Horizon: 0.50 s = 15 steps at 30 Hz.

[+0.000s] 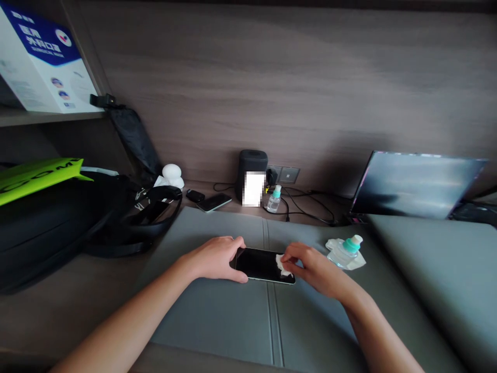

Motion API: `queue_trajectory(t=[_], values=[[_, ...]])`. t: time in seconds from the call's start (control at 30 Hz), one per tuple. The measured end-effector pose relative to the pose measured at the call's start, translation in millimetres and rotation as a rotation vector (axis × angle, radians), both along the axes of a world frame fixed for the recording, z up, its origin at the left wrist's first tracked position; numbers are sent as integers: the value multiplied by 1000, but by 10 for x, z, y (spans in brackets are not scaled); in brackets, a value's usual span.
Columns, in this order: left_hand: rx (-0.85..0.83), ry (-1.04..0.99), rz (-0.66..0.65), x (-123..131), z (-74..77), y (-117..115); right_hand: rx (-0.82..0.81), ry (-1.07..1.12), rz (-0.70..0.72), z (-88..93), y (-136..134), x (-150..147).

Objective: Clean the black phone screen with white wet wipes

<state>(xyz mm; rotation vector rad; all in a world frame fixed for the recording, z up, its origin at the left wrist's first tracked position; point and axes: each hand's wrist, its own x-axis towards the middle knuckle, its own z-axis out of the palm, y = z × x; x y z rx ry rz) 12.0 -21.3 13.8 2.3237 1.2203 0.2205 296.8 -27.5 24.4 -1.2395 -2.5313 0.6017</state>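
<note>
Via the head camera I have the grey mat (202,311) nearest, spread over the worktop (42,321). On it, the phone (258,265) lies flat, dark screen up, crossing the mat's seam. My left hand (219,260) clasps its left end, thumb on the near edge, fingers at the far edge. My right hand (312,267) pinches a white tissue (282,266) between thumb and fingers, the tissue touching the screen near the phone's right end. Just beyond the right hand, a clear bottle (342,254) with a teal collar stands by a flattened tissue (357,262). Past the mat's far edge: second phone (216,202), smaller bottle (274,201), black cylinder (251,158). Far right: laptop (411,186), open.
</note>
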Motion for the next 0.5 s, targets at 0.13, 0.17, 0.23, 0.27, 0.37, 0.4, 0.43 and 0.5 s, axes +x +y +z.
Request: queue_trajectory(t=[0.13,0.17,0.23,0.27,0.37,0.4,0.43,0.5], values=[[5,9,-6,10,-4,9,18,14,87,2,-28,-138],[10,11,-5,11,-10,12,39,15,91,-10,-25,-173],[19,13,-4,8,-21,15,74,17,83,-39,-10,-206],[21,9,-5,5,-26,16,79,19,71,-50,0,-197],[21,-3,-8,-3,-26,10,61,30,24,-55,22,-96],[21,-4,-10,-3,-22,8,56,29,15,-50,22,-59],[21,-3,-11,-3,-17,5,54,22,13,-44,18,-31],[16,2,-6,2,-7,4,71,-3,25,-40,2,-19]])
